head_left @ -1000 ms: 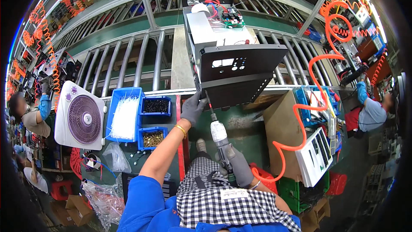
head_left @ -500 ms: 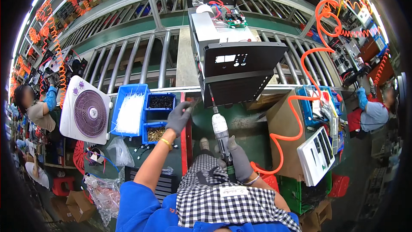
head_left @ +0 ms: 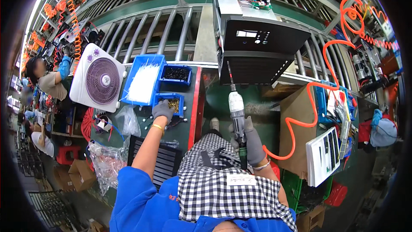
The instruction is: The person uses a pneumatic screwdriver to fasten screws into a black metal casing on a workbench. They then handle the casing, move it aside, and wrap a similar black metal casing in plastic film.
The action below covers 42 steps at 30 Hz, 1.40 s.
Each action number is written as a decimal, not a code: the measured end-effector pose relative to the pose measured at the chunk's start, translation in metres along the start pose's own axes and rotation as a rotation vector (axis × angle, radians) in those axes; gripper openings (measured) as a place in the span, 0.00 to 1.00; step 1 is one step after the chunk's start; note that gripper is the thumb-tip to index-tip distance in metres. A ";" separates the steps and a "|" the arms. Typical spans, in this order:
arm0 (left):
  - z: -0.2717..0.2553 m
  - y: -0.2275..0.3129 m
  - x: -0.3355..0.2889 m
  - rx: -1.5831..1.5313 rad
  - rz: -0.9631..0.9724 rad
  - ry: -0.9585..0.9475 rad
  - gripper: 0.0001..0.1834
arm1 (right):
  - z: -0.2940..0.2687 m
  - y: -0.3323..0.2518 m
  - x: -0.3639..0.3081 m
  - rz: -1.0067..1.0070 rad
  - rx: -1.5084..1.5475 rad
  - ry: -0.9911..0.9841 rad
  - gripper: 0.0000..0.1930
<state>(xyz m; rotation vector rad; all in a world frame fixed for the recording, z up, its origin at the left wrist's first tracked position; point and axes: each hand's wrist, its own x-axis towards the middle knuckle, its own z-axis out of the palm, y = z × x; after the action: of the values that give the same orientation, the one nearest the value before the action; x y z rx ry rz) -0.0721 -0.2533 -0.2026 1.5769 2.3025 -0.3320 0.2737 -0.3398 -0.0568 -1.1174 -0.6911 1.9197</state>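
On the green counter (head_left: 185, 126), left of its red edge, the gloved left hand (head_left: 163, 111) reaches into the nearer small blue bin (head_left: 182, 107), which holds brass-coloured screws (head_left: 174, 104); fingertips hidden, so cannot tell whether they pinch anything. The gloved right hand (head_left: 252, 141) is wrapped around a power screwdriver (head_left: 237, 107), its long bit pointing away from the body. Ahead, at the near side of the rollers (head_left: 183, 34), stands a metal case with a black panel (head_left: 265, 38) facing the person; the bit overlaps the panel's lower part, contact unclear. Risks, as judged: with one hand alone steadying the screwdriver, a drifting bit could scratch the black finish. Thick gloves dull the touch, so small screws could slip or come up several at once. Dark pieces in the neighbouring bin (head_left: 176, 75) sit close enough for a mix-up if any spill across. The orange hose (head_left: 296, 122) loops down beside the right wrist; a snag there could jerk the arm. Writing: a white label (head_left: 241, 179) on the checked apron bears dark marks, too small to read reliably; a small badge marks the hub of the fan (head_left: 104, 79), likewise unclear; red stitching shows on the blue shirt (head_left: 141, 193).
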 end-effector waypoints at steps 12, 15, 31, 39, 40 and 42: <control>0.011 0.009 0.048 0.136 -0.174 -0.155 0.25 | -0.076 0.042 -0.035 -0.003 -0.103 0.278 0.33; -0.012 0.025 0.033 0.161 -0.137 -0.202 0.23 | -0.101 0.046 -0.052 0.029 -0.114 0.392 0.32; 0.006 -0.066 0.022 -1.564 -0.155 -0.144 0.15 | -0.127 0.066 -0.071 0.106 0.032 0.496 0.27; 0.048 -0.112 0.026 -2.270 -0.090 -0.480 0.16 | -0.107 0.058 -0.057 0.176 0.034 0.450 0.28; 0.040 -0.104 0.020 -2.284 -0.101 -0.479 0.16 | -0.107 0.058 -0.056 0.179 0.033 0.440 0.27; 0.026 -0.091 0.006 -2.312 -0.125 -0.469 0.17 | -0.109 0.061 -0.052 0.174 0.018 0.421 0.28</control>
<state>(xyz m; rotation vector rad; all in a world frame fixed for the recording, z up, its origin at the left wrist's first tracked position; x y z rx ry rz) -0.1559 -0.2905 -0.2287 -0.0004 0.9094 1.2834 0.3631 -0.4098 -0.1301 -1.5508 -0.3529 1.7412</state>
